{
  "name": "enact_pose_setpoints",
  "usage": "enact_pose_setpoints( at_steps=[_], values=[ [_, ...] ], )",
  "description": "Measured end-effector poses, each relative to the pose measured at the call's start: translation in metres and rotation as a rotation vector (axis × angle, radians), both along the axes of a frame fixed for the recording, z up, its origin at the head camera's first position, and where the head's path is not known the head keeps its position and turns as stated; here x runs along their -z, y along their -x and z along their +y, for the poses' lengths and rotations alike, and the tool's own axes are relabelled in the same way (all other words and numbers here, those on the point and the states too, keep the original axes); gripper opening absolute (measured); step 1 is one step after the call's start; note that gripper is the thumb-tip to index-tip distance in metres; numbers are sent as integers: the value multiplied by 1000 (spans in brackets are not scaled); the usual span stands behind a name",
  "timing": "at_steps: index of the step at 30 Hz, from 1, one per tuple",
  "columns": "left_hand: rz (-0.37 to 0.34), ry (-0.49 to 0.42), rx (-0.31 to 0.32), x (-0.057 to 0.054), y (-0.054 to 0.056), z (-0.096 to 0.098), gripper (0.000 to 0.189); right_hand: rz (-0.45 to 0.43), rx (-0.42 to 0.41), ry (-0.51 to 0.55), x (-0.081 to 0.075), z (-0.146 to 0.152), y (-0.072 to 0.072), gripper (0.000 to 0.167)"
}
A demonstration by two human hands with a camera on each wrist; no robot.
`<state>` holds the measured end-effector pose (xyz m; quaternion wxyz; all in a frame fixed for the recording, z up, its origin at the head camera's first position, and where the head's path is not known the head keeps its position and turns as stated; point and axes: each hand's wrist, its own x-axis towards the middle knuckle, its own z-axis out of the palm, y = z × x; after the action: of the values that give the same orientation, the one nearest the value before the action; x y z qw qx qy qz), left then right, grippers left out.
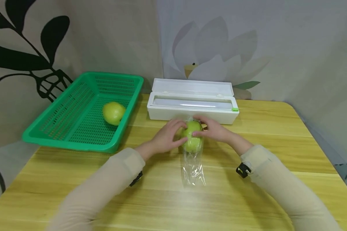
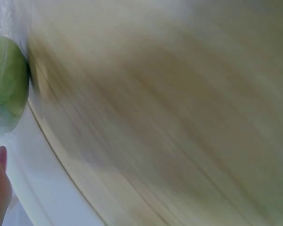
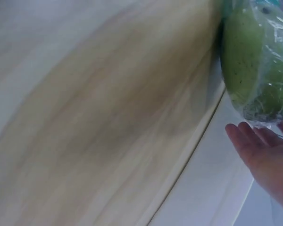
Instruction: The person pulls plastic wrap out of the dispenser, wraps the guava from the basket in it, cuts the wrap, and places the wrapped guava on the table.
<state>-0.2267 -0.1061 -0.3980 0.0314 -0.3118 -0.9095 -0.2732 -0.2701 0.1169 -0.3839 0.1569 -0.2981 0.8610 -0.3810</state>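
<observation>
A green apple (image 1: 193, 146) wrapped in clear cling film (image 1: 193, 170) is held between both hands above the wooden table, a crumpled tail of film trailing toward the person. The left hand (image 1: 167, 136) holds the apple's left side, with thumb and fingers at its edge. On the other side, the right hand (image 1: 217, 130) grips it, thumb across its front and fingers around the far end. In the right wrist view, film lies over the apple (image 3: 254, 61) in wrinkles, and the fingers (image 3: 254, 146) are by its far end. Only part of the apple (image 2: 7, 80) enters the left wrist view.
Just behind the hands stands a white cling film dispenser box (image 1: 191, 114), lid raised, with a roll (image 1: 191, 103) inside. To the left is a green plastic basket (image 1: 75, 146) holding another green apple (image 1: 113, 113). A patterned wall rises behind the table (image 1: 277, 144).
</observation>
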Motion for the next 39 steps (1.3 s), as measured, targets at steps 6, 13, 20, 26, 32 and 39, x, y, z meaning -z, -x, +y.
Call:
enact_pose_setpoints(
  at_steps=[6, 13, 20, 26, 32, 39],
  values=[
    [163, 110, 154, -4, -15, -7, 37, 3, -30, 35, -2, 10, -8, 66],
    [375, 357, 472, 0, -37, -3, 46, -6, -29, 20, -3, 18, -6, 56],
    [482, 282, 564, 12, -45, 6, 11, 18, 17, -23, -5, 20, -7, 55],
    [412, 142, 463, 13, -43, 5, 7, 188, 85, -22, -8, 28, -15, 47],
    [286, 38, 335, 10, -40, 6, 7, 403, 46, -3, -10, 38, -29, 20],
    [220, -27, 256, 8, -40, 6, 7, 559, -238, -193, -3, 40, -57, 28]
  ],
)
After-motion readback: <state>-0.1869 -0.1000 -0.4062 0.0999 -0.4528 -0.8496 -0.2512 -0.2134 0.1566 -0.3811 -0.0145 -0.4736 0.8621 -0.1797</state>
